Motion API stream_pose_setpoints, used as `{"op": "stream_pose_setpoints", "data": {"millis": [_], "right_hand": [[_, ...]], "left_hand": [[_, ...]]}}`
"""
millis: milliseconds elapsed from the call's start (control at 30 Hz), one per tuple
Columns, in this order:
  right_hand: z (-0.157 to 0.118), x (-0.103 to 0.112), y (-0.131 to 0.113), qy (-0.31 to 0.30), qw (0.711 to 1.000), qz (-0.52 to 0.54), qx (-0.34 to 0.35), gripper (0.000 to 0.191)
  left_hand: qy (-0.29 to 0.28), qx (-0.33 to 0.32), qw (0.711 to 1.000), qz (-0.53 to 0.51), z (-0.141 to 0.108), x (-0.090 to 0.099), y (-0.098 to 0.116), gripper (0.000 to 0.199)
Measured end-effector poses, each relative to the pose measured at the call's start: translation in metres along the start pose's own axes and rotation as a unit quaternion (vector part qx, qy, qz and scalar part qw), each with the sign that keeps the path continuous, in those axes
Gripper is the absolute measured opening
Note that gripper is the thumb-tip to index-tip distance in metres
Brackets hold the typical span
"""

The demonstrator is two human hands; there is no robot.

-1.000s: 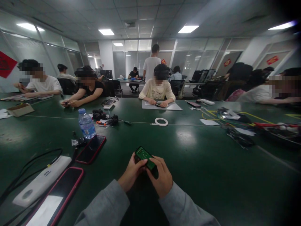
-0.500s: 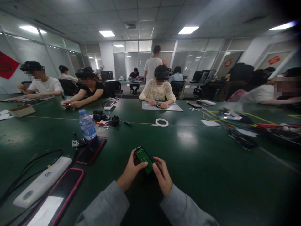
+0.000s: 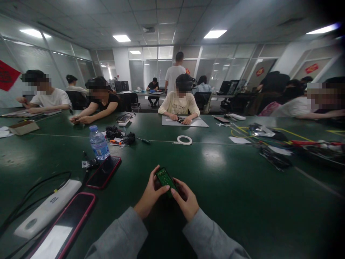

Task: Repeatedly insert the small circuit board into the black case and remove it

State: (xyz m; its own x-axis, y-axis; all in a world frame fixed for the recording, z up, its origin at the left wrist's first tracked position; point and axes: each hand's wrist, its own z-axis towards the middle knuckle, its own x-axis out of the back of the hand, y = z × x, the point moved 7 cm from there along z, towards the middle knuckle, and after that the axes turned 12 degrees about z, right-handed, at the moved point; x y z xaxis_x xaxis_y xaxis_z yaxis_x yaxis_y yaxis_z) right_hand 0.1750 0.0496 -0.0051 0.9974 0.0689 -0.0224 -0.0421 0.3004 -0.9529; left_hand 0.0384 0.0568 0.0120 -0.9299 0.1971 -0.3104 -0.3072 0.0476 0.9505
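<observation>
Over the green table, my left hand (image 3: 151, 192) grips a phone-sized black-edged device (image 3: 163, 177) by its left side, thumb lying on its face. The face is green with small light marks; whether it is a lit screen or a circuit board I cannot tell. My right hand (image 3: 187, 199) holds the same device at its lower right, with the thumb on the face and the other fingers around the right edge. The device is tilted, its top leaning to the left. Both palms hide its lower end and back.
To the left are two red-edged phones (image 3: 105, 173), a white power bank (image 3: 48, 208) with black cables and a water bottle (image 3: 99, 144). A white tape roll (image 3: 184, 140) and a screwdriver (image 3: 145, 141) lie ahead. Wires (image 3: 265, 131) lie at right; several people sit around the table.
My right hand has closed in on the device; its thumb now rests on the green face and its fingers wrap the right edge. The left hand keeps its hold.
</observation>
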Motion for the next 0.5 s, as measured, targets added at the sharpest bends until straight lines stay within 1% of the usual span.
{"op": "stream_pose_setpoints", "data": {"millis": [33, 100, 167, 200, 300, 400, 500], "right_hand": [[0.000, 0.004, -0.004, 0.026, 0.998, -0.053, 0.021, 0.049], [-0.001, 0.008, -0.015, 0.070, 0.979, -0.175, 0.073, 0.050], [-0.004, 0.003, -0.027, 0.076, 0.950, -0.271, 0.138, 0.050], [-0.007, -0.003, -0.032, 0.066, 0.935, -0.301, 0.174, 0.050], [-0.016, -0.028, -0.040, 0.001, 0.904, -0.350, 0.246, 0.054], [-0.025, -0.048, -0.041, -0.045, 0.892, -0.368, 0.261, 0.058], [-0.031, -0.056, -0.045, -0.056, 0.890, -0.375, 0.253, 0.059]], "left_hand": [[0.011, 0.015, 1.000, -0.018, 0.001, -0.001, -0.005, 0.084], [0.030, 0.050, 0.995, -0.078, 0.001, -0.004, -0.013, 0.072], [0.010, 0.083, 0.988, -0.131, 0.001, -0.013, -0.020, 0.058], [0.005, 0.101, 0.984, -0.150, 0.001, -0.016, -0.023, 0.058], [-0.013, 0.133, 0.970, -0.203, 0.002, -0.018, -0.030, 0.070], [-0.001, 0.172, 0.957, -0.232, 0.001, -0.010, -0.039, 0.080], [0.017, 0.198, 0.951, -0.237, -0.002, -0.003, -0.041, 0.080]]}}
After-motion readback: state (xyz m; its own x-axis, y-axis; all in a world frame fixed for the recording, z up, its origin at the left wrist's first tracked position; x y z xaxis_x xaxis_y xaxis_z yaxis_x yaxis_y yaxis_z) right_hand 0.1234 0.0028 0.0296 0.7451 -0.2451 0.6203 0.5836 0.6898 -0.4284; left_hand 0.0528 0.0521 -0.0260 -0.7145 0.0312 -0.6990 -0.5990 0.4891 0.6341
